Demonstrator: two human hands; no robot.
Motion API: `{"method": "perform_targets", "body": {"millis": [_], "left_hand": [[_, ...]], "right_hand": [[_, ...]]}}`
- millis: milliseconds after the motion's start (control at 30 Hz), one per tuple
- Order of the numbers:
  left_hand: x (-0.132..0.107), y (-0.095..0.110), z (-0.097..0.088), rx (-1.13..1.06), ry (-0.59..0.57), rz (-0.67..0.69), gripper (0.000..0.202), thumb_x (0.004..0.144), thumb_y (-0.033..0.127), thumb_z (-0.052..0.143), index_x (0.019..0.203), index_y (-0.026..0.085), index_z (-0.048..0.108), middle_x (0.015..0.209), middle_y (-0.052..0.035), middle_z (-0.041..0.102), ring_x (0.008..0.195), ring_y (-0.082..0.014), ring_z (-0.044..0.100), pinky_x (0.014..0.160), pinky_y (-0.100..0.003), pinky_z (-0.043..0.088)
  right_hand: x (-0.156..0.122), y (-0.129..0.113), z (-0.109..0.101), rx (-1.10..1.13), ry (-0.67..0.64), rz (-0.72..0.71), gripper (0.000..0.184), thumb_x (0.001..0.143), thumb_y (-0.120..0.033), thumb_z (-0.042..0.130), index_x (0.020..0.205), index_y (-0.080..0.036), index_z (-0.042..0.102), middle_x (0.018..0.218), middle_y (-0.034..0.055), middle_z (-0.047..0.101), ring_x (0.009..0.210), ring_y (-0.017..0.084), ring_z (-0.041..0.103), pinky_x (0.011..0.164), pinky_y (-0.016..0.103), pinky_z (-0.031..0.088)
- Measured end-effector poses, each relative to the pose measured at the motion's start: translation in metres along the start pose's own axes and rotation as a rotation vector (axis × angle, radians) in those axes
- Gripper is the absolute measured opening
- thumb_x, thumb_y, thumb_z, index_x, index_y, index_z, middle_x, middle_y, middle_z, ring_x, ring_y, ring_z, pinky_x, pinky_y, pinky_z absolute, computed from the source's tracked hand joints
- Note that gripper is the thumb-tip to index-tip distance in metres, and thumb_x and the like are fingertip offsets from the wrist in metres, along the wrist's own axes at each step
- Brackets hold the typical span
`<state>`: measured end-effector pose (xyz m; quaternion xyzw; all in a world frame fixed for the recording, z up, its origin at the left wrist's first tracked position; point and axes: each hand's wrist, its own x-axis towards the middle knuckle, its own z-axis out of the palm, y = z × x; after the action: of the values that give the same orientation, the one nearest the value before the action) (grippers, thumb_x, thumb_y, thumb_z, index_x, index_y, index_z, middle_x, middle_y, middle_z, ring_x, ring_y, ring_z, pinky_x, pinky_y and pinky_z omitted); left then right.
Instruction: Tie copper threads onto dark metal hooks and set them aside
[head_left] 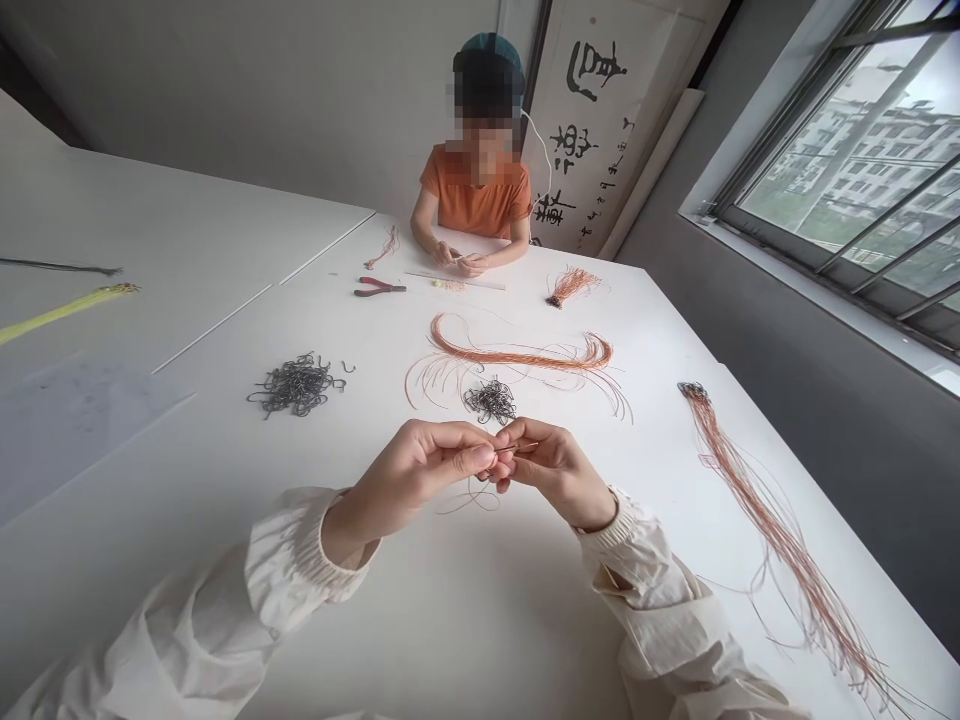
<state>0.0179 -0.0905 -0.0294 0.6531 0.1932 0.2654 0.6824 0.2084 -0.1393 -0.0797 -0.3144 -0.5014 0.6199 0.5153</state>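
Note:
My left hand (431, 465) and my right hand (555, 465) meet above the white table, thumbs and fingers pinched together. Between them is a small dark fish hook (516, 448), partly hidden by the fingertips. A thin copper-coloured line (472, 497) loops down below the hands; it seems to run into both pinches. Just beyond my fingers lies a small pile of dark fish hooks (491, 400). Behind that, a long bundle of orange line (517, 357) stretches sideways with loose strands fanning out.
A larger hook pile (296, 385) is at left. Hooks tied to long orange lines (772, 510) trail down the right side. Across the table (450, 620) sits a person in an orange shirt (480, 200), near red-handled pliers (380, 287) and a short line bundle (574, 285). Yellow strands (67, 308) lie far left.

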Motion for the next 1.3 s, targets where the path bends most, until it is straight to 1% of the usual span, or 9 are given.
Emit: {"method": "perform_targets", "body": {"millis": [67, 167, 267, 433, 567, 667, 967, 1167, 1300], "left_hand": [[-0.002, 0.003, 0.001, 0.038, 0.035, 0.000, 0.020, 0.093, 0.025, 0.059, 0.089, 0.012, 0.074, 0.097, -0.0100, 0.071, 0.088, -0.0179, 0.066, 0.080, -0.028, 0.052], [-0.004, 0.004, 0.001, 0.107, 0.111, -0.019, 0.021, 0.092, 0.029, 0.060, 0.089, 0.013, 0.074, 0.102, -0.0098, 0.071, 0.085, -0.0169, 0.069, 0.068, -0.023, 0.053], [-0.005, 0.002, 0.000, 0.181, 0.141, -0.079, 0.023, 0.092, 0.033, 0.060, 0.091, 0.013, 0.072, 0.094, -0.0086, 0.073, 0.076, -0.0160, 0.070, 0.059, -0.021, 0.051], [-0.005, -0.006, -0.002, 0.275, 0.088, -0.152, 0.029, 0.092, 0.038, 0.059, 0.083, 0.013, 0.070, 0.078, -0.0054, 0.071, 0.068, -0.0139, 0.068, 0.057, -0.021, 0.052], [-0.005, -0.009, -0.002, 0.302, 0.046, -0.183, 0.030, 0.092, 0.040, 0.057, 0.085, 0.013, 0.070, 0.077, -0.0045, 0.069, 0.067, -0.0135, 0.067, 0.059, -0.022, 0.052], [-0.005, -0.009, -0.001, 0.302, 0.049, -0.211, 0.031, 0.092, 0.040, 0.057, 0.083, 0.013, 0.069, 0.076, -0.0043, 0.069, 0.066, -0.0129, 0.066, 0.057, -0.021, 0.052], [-0.004, -0.007, 0.000, 0.313, 0.072, -0.179, 0.029, 0.091, 0.039, 0.060, 0.086, 0.013, 0.071, 0.076, -0.0047, 0.069, 0.065, -0.0145, 0.067, 0.060, -0.024, 0.056], [-0.004, -0.006, -0.002, 0.299, 0.037, -0.192, 0.028, 0.091, 0.038, 0.060, 0.090, 0.013, 0.072, 0.076, -0.0048, 0.070, 0.065, -0.0141, 0.067, 0.059, -0.023, 0.055], [-0.005, -0.006, -0.001, 0.324, 0.034, -0.162, 0.027, 0.091, 0.036, 0.059, 0.086, 0.013, 0.072, 0.073, -0.0039, 0.068, 0.062, -0.0121, 0.065, 0.058, -0.021, 0.053]], "right_hand": [[0.000, -0.002, -0.003, -0.052, 0.029, -0.010, 0.016, 0.083, -0.025, 0.072, 0.089, -0.013, 0.064, 0.079, 0.0053, 0.066, 0.072, 0.012, 0.062, 0.062, 0.024, 0.051], [-0.003, -0.011, -0.011, -0.123, 0.110, -0.027, 0.013, 0.083, -0.025, 0.071, 0.085, -0.013, 0.065, 0.074, 0.0035, 0.065, 0.059, 0.007, 0.055, 0.055, 0.021, 0.046], [-0.008, -0.024, -0.019, -0.139, 0.182, -0.038, 0.013, 0.087, -0.027, 0.067, 0.088, -0.015, 0.064, 0.080, 0.0050, 0.068, 0.052, 0.006, 0.053, 0.047, 0.020, 0.041], [-0.016, -0.036, -0.011, -0.296, 0.276, -0.108, 0.011, 0.084, -0.025, 0.070, 0.086, -0.015, 0.067, 0.065, -0.0004, 0.058, 0.053, 0.006, 0.047, 0.047, 0.019, 0.037], [-0.017, -0.035, 0.002, -0.506, 0.267, -0.130, 0.011, 0.084, -0.025, 0.069, 0.086, -0.015, 0.071, 0.070, 0.0032, 0.062, 0.060, 0.008, 0.049, 0.054, 0.022, 0.039], [-0.017, -0.035, 0.007, -0.585, 0.262, -0.118, 0.013, 0.085, -0.026, 0.067, 0.087, -0.014, 0.072, 0.071, 0.0046, 0.064, 0.058, 0.009, 0.048, 0.052, 0.023, 0.037], [-0.022, -0.035, 0.008, -0.715, 0.295, -0.118, 0.014, 0.086, -0.026, 0.066, 0.088, -0.016, 0.074, 0.057, -0.0010, 0.054, 0.050, 0.006, 0.034, 0.048, 0.022, 0.031], [-0.025, -0.038, 0.009, -0.769, 0.275, -0.128, 0.013, 0.086, -0.023, 0.065, 0.089, -0.016, 0.075, 0.062, 0.0012, 0.062, 0.052, 0.006, 0.040, 0.048, 0.021, 0.033], [-0.025, -0.038, 0.008, -0.760, 0.231, -0.139, 0.014, 0.086, -0.025, 0.064, 0.090, -0.016, 0.075, 0.068, 0.0029, 0.066, 0.053, 0.007, 0.041, 0.050, 0.022, 0.035]]}}
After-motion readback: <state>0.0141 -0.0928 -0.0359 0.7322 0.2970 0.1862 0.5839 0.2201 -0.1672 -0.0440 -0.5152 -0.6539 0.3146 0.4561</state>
